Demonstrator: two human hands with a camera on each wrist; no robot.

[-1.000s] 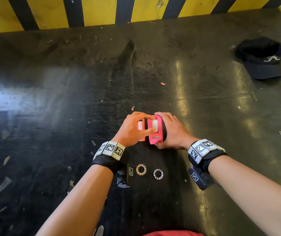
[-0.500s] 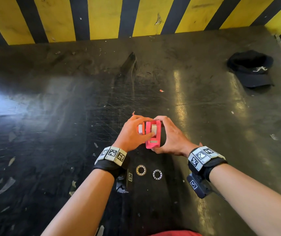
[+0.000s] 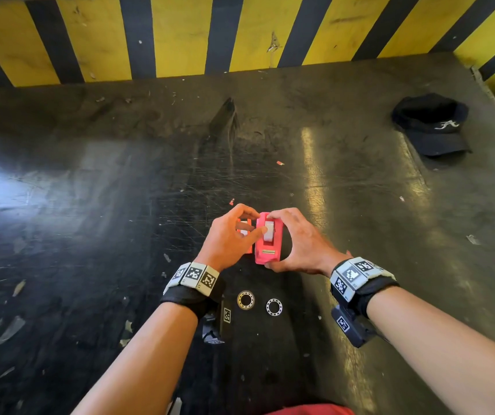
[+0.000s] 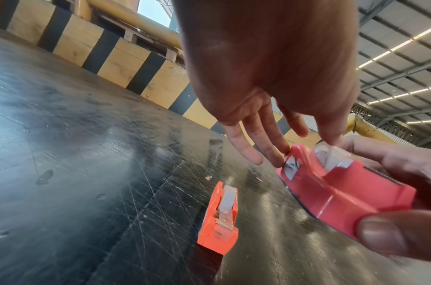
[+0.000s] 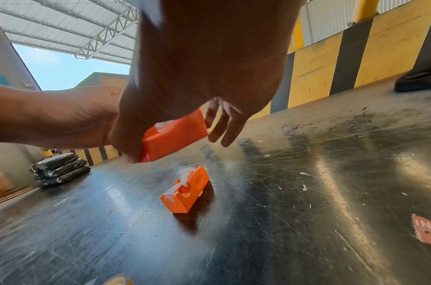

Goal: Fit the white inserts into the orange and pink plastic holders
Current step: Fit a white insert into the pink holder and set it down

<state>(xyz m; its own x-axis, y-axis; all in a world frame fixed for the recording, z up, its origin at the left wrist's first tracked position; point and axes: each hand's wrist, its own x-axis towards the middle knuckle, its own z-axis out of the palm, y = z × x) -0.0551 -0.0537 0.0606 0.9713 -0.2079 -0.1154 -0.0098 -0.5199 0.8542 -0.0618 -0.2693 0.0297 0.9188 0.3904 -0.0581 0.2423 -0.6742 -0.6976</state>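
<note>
Pink holder between both hands

Logged the site as an industrial shed or warehouse yard, semi-open. I worked over a big black worktop, badly scratched and flecked with paint chips and debris. A barrier of yellow and black hazard stripes ran along its far edge. Above, the wrist views showed a corrugated metal roof on steel trusses with strip lights (open sky showed past the eave). Yellow-painted pipes ran behind the barrier. A stack of black wrapped bundles sat at one end, and two loose bearing rings nearer me.
</note>
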